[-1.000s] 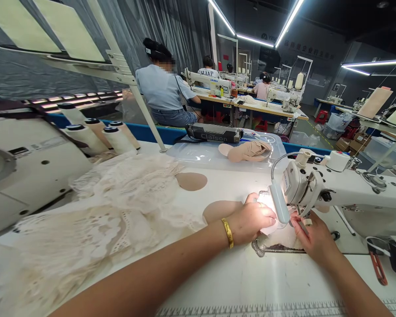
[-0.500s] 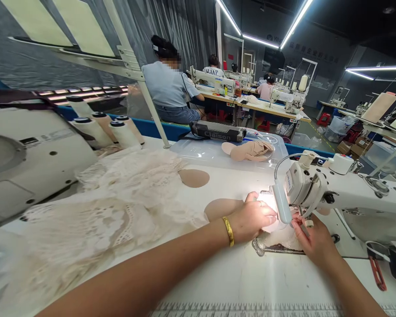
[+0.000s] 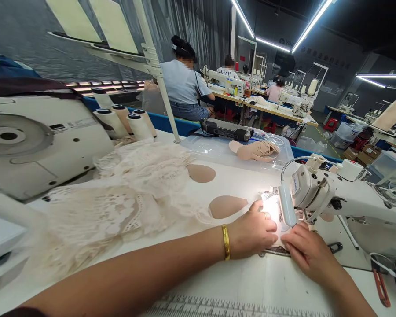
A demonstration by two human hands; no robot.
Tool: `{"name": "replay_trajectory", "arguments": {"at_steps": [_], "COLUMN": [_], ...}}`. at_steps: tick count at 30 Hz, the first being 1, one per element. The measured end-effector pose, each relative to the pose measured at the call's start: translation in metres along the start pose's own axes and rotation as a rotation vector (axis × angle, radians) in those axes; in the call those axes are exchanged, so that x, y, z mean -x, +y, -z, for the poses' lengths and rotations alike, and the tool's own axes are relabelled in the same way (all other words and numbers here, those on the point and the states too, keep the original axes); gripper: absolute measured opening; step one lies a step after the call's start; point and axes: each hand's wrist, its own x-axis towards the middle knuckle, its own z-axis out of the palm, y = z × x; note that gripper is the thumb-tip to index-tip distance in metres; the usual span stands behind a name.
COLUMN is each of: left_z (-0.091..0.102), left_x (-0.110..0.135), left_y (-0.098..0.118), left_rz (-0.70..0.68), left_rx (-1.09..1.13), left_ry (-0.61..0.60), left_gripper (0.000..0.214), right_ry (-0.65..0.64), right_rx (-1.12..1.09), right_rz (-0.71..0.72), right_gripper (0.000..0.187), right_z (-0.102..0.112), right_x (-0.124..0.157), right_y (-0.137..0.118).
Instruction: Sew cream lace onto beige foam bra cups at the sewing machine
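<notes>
My left hand (image 3: 254, 231), with a gold bangle at the wrist, lies flat with fingers together on a small pale fabric piece (image 3: 273, 210) under the lamp of the white sewing machine (image 3: 320, 193). My right hand (image 3: 305, 251) rests beside it, fingers stretched flat on the same piece just in front of the needle. The fabric is washed out by the lamp glare. A beige bra cup (image 3: 227, 206) lies just left of my left hand, another beige cup (image 3: 201, 173) farther back.
A heap of cream lace (image 3: 125, 198) covers the table's left half. Thread cones (image 3: 125, 121) stand behind it. A clear bin lid (image 3: 214, 152) holds beige cups (image 3: 255, 150). Red-handled snips (image 3: 381, 284) lie at the right. Other people sit sewing at tables behind.
My head has turned, shifting the scene rightward. My right hand has slid left and flattened on the fabric, close to my left hand; the left hand stays by the lamp.
</notes>
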Motion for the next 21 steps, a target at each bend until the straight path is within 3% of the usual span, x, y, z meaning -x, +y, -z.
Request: {"name": "replay_trajectory", "arguments": {"at_steps": [3,7,21], "left_z": [0.001,-0.002,-0.019], "left_x": [0.001,-0.003,-0.023], "left_y": [0.005,0.003,-0.019], "left_rz": [-0.020,0.021,0.137], "left_rx": [-0.013,-0.038,-0.004], "left_ry": [0.012,0.011,-0.046], "left_gripper": [0.015,0.019,0.014], "right_ry": [-0.019,0.050,0.182], "right_rx": [-0.001,0.013,0.126], "right_rz": [-0.003,-0.022,-0.148], "right_gripper": [0.021,0.023,0.025], "right_z": [0.000,-0.006,-0.026], "right_x": [-0.002,-0.003,-0.006], "right_y": [-0.002,-0.002,0.012]}}
